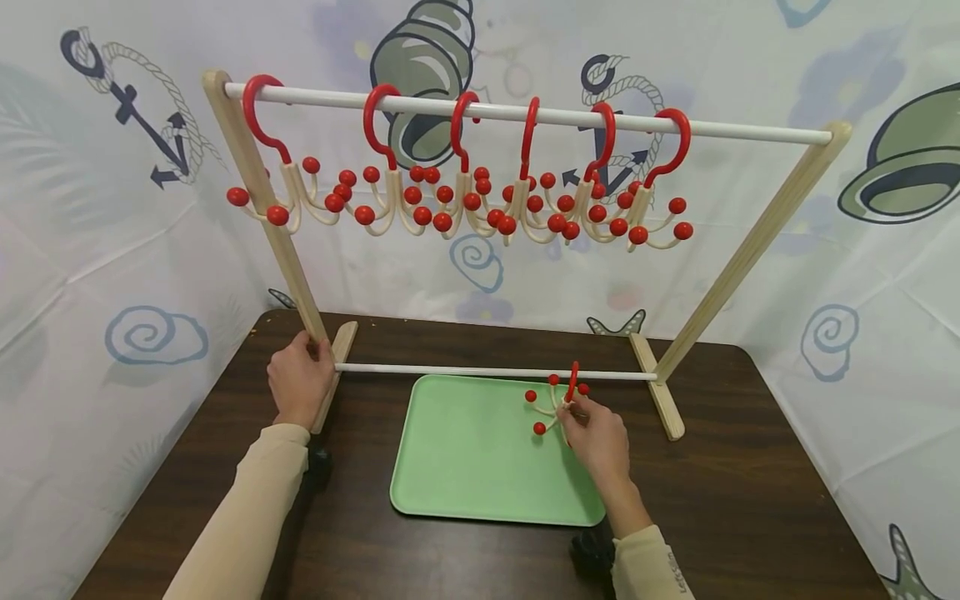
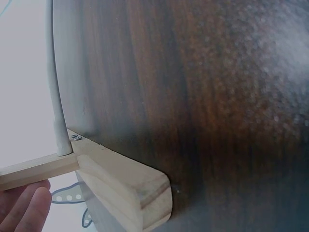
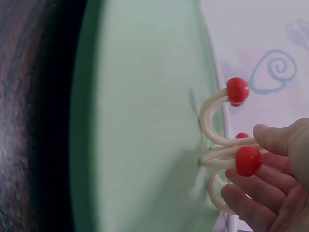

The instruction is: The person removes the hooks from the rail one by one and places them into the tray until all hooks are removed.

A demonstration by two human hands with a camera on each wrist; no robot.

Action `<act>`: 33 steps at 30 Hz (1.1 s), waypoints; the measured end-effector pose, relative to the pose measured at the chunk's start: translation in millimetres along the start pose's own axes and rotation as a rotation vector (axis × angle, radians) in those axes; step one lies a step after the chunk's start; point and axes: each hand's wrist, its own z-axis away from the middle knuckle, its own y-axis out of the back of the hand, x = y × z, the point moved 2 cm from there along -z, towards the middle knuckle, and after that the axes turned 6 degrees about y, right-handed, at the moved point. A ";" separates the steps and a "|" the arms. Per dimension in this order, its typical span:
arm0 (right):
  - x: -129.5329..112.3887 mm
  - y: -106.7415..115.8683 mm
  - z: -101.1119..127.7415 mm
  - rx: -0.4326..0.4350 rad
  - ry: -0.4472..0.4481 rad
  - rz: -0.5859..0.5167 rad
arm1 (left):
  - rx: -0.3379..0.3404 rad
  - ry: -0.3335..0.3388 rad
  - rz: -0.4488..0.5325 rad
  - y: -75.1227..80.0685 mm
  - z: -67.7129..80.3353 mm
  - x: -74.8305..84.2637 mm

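Observation:
My right hand (image 1: 600, 437) pinches a multi-hook hanger (image 1: 572, 387) by its cream stem, over the right part of the green tray (image 1: 480, 450). Its red hook points up, and its cream prongs end in red balls. In the right wrist view the prongs (image 3: 208, 121) sit close to the tray surface; whether they touch it I cannot tell. My left hand (image 1: 302, 379) grips the lower left wooden post (image 1: 288, 258) of the rack, near its foot (image 2: 120, 188). Several similar hangers (image 1: 393, 167) hang by red hooks from the white top rod (image 1: 750, 131).
A white lower rod (image 1: 487, 372) runs just behind the tray. The right post (image 1: 750, 250) and its foot (image 1: 660, 400) stand on the dark wooden table (image 1: 720, 500). Behind it hangs a patterned cloth (image 1: 817, 250).

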 end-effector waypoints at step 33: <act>-87.5 176.1 -11.3 0.107 0.267 0.034 | -0.005 0.009 0.001 -0.8 -1.7 -1.4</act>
